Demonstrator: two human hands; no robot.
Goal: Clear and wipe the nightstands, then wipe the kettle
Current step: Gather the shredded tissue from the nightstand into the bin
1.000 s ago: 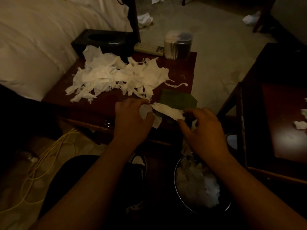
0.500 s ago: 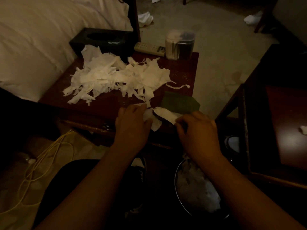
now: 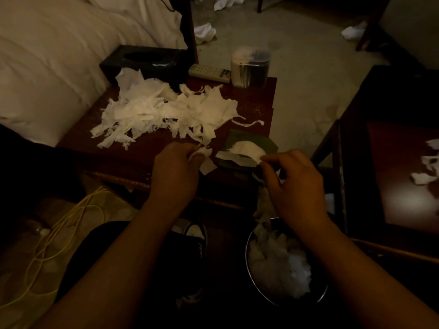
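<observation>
A heap of torn white tissue strips (image 3: 166,112) covers the dark red nightstand (image 3: 256,110) by the bed. At its front edge my left hand (image 3: 175,172) grips a small scrap of tissue (image 3: 204,155). My right hand (image 3: 294,181) pinches the end of a longer white tissue piece (image 3: 247,150) that lies over a green cloth (image 3: 263,143). Below my right hand a round metal bin (image 3: 251,276) on the floor holds crumpled tissue. A second nightstand (image 3: 399,167) at the right carries a few tissue scraps (image 3: 425,172).
At the back of the near nightstand stand a black tissue box (image 3: 145,62), a remote control (image 3: 209,72) and a clear lidded container (image 3: 250,67). Yellow cable (image 3: 59,231) lies on the floor at left. Crumpled tissues (image 3: 204,32) lie on the floor beyond.
The tissue piece held between both hands has come apart; my left hand now keeps a small scrap and my right hand has drawn to the right with the longer piece.
</observation>
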